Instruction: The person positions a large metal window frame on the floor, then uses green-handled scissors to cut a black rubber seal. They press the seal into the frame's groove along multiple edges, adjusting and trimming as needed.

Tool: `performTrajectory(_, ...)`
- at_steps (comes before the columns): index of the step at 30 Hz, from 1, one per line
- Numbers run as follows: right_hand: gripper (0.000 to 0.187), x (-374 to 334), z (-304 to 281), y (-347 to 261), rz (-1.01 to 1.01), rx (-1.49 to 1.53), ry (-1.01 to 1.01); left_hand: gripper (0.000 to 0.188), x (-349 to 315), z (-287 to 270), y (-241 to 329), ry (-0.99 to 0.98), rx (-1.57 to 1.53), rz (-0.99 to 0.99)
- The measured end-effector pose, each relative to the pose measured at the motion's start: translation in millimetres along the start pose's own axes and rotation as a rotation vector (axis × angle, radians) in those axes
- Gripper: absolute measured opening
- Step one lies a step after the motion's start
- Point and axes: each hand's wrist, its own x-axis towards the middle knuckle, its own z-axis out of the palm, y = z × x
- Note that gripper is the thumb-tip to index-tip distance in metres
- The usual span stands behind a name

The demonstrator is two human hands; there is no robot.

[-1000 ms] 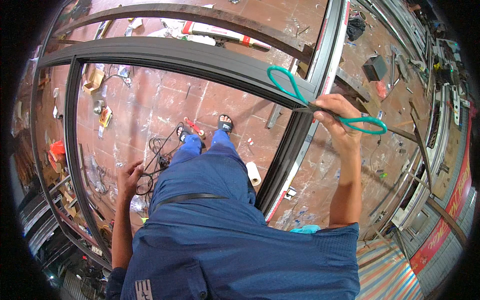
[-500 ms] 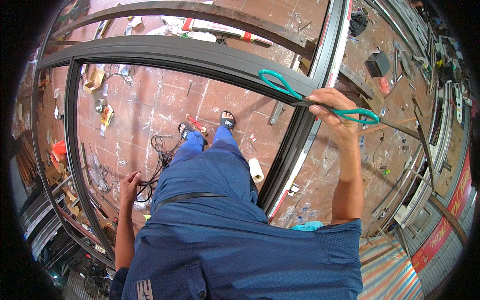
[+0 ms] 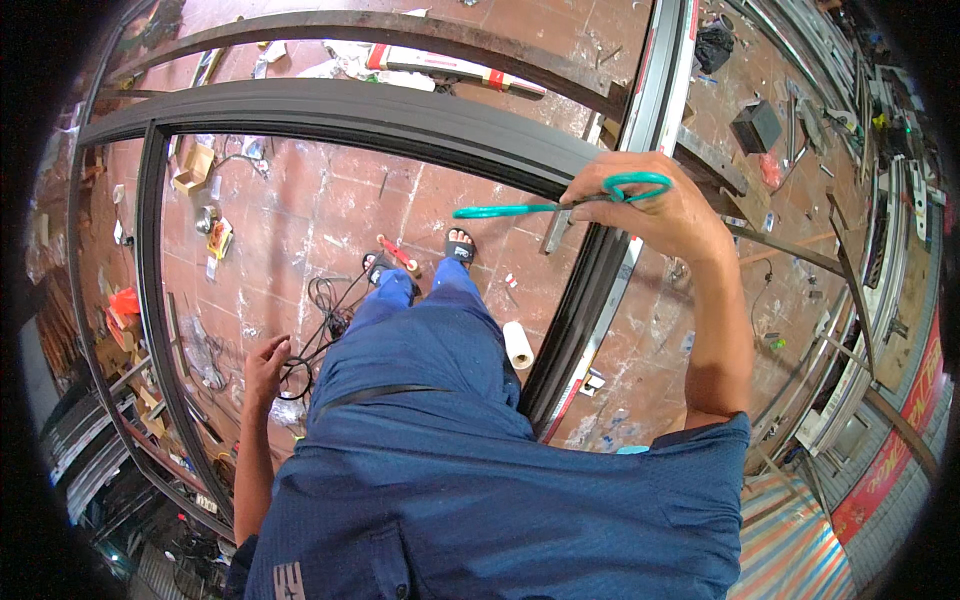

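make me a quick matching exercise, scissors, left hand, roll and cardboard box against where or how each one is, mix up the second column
1. scissors
2. left hand
3. roll
4. cardboard box

A. white, on the floor
B. tan, with its top open
C. teal-handled, in the right hand
D. raised, with no tool visible in it

Pairs: 1-C, 2-D, 3-A, 4-B
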Motion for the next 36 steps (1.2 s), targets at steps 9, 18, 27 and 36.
performTrajectory(9, 0.022, -10.1, -28.9, -14.1, 0.029, 0.208, 0.179, 0.039, -14.8, 1.7, -11.1, 0.005, 0.009, -0.071)
performTrajectory(18, 0.021, -35.3, -1.8, 13.3, 0.047, 0.247, 0.287, 0.039, -2.0, 7.5, -17.1, -0.03, -0.123, -0.097)
performTrajectory(27, 0.02, -42.3, 9.6, 33.1, -0.023, 0.18, 0.349, 0.039, 9.1, 11.2, -7.3, -0.034, -0.116, -0.05)
performTrajectory(36, 0.02, -54.3, 16.3, 41.4, -0.065, 0.276, 0.415, 0.038, 15.8, 8.4, -20.3, -0.082, -0.122, -0.057)
